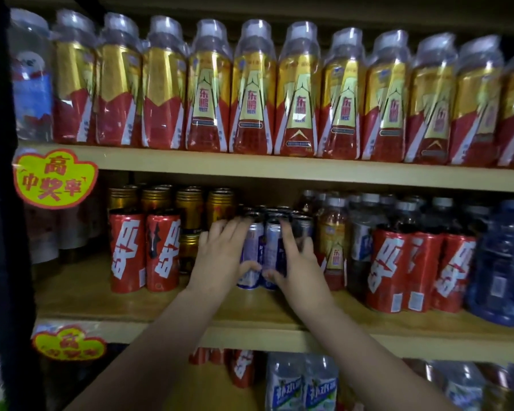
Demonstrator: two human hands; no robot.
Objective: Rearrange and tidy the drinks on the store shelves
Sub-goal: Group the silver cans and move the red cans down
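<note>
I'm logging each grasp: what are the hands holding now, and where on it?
Both hands clasp the blue cans on the middle shelf: left hand on the left side, right hand on the right.

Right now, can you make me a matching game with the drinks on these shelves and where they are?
Things:
1. gold-and-red bottles
2. blue-and-white cans
3. two red cans
4. yellow sticker

Places:
A. between both hands
B. on the left edge of the top shelf
C. in a row along the top shelf
D. middle shelf, left of the hands

Pairs: 1-C, 2-A, 3-D, 4-B
</note>
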